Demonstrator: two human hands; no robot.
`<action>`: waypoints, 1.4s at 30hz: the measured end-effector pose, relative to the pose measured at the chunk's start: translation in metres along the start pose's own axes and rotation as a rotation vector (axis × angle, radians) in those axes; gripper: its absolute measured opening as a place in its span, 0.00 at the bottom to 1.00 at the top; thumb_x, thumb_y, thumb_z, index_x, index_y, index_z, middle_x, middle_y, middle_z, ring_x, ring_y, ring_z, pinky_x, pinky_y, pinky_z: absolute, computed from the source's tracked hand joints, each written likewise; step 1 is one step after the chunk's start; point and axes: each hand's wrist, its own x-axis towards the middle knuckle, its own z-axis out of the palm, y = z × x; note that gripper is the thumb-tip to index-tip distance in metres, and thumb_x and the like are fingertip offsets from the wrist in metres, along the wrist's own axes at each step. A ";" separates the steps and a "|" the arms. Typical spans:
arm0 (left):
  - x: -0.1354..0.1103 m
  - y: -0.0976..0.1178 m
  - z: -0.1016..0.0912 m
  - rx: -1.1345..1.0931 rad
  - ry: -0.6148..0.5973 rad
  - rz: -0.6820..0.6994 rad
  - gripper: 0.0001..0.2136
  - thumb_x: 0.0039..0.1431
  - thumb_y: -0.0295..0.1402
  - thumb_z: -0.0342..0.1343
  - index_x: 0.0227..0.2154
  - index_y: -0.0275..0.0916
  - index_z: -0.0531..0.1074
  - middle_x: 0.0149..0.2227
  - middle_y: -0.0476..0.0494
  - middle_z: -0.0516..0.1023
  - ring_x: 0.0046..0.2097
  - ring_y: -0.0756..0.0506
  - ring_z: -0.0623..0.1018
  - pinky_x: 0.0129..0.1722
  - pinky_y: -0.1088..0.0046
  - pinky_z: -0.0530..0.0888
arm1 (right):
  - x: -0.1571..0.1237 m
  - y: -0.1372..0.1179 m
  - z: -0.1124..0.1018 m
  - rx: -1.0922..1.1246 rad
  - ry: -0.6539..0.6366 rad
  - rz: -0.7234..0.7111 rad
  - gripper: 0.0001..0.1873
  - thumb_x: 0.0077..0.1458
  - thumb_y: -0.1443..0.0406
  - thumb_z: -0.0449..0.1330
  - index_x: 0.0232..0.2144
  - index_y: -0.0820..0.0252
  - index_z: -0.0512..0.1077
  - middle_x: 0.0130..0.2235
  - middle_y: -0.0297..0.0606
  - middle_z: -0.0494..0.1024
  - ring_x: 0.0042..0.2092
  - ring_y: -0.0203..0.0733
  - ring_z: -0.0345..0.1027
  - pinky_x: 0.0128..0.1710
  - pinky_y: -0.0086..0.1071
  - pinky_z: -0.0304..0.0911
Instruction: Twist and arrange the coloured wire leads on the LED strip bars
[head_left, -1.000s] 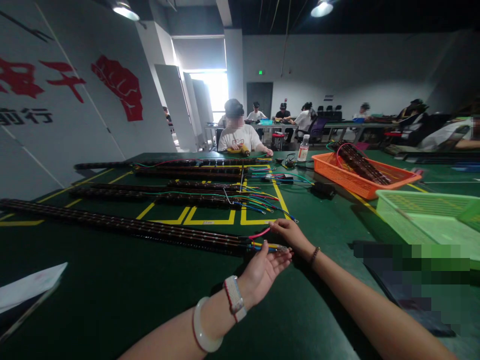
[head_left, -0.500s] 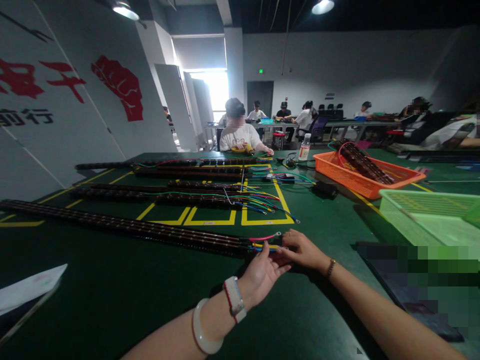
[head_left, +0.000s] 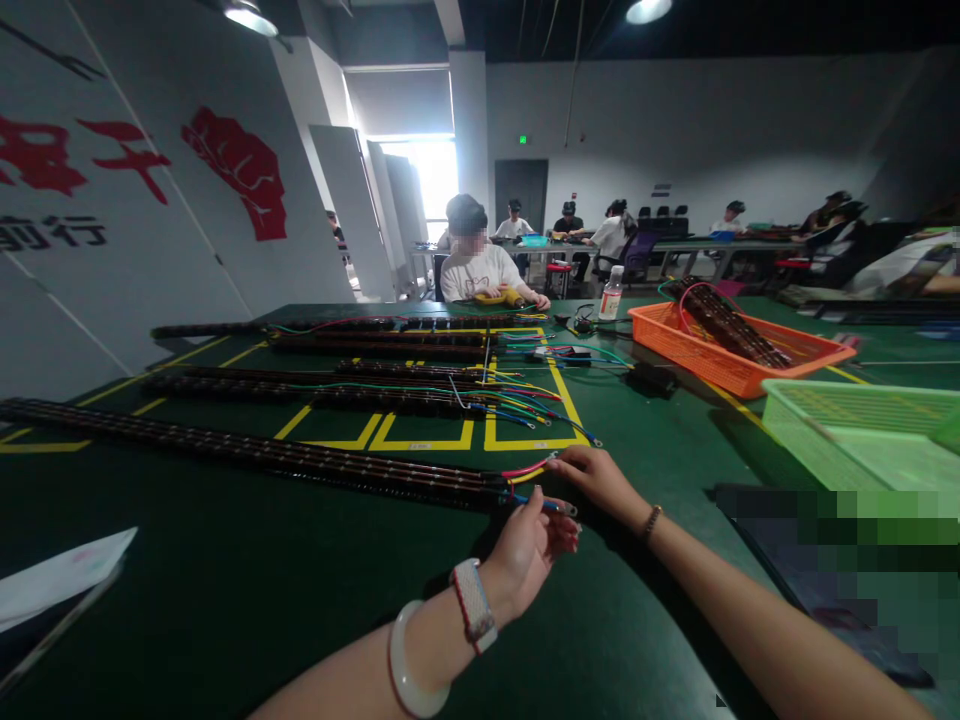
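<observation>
A long dark bundle of ribbed bars (head_left: 322, 453) lies lengthwise on the green table, with short coloured wires coming out of its right end. My left hand (head_left: 525, 550), palm up with fingers curled, holds the blue wire (head_left: 553, 507) by the thumb; its ring terminal sticks out past the fingers. Above it, my right hand (head_left: 600, 480) pinches at the ends of the red wire (head_left: 523, 470) and the yellow wire (head_left: 531, 478). The fingers partly cover those ends.
Behind lie several similar bundles (head_left: 390, 395) with loose wires, across yellow tape outlines. To the right stand an orange basket (head_left: 675, 350) holding another bundle, a green basket (head_left: 825, 425) and a bottle (head_left: 611, 295). A co-worker (head_left: 480, 265) sits opposite. White paper (head_left: 64, 580) lies at left.
My right hand has moved slightly left and up, to the red and yellow wire ends. The yellow wire has come apart from the blue one, and my left fingers have curled in.
</observation>
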 end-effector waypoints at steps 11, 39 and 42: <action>0.004 0.001 -0.004 0.004 0.023 -0.016 0.18 0.63 0.42 0.44 0.31 0.31 0.69 0.25 0.44 0.70 0.27 0.51 0.70 0.32 0.74 0.64 | -0.008 0.002 -0.002 -0.194 -0.001 0.035 0.27 0.56 0.46 0.50 0.20 0.61 0.70 0.21 0.34 0.70 0.24 0.34 0.59 0.25 0.28 0.50; 0.004 -0.004 -0.009 0.182 -0.170 -0.039 0.13 0.59 0.41 0.48 0.31 0.34 0.67 0.24 0.45 0.70 0.24 0.52 0.67 0.27 0.74 0.58 | -0.022 -0.004 -0.003 -0.457 0.147 -0.184 0.19 0.52 0.49 0.58 0.30 0.59 0.65 0.31 0.39 0.70 0.33 0.42 0.62 0.33 0.34 0.58; 0.005 -0.005 -0.009 0.176 -0.170 -0.029 0.12 0.60 0.39 0.48 0.30 0.33 0.67 0.25 0.45 0.70 0.25 0.51 0.68 0.27 0.74 0.58 | -0.021 -0.003 -0.001 -0.403 0.161 -0.226 0.22 0.52 0.51 0.58 0.42 0.61 0.66 0.42 0.46 0.70 0.43 0.48 0.64 0.42 0.39 0.61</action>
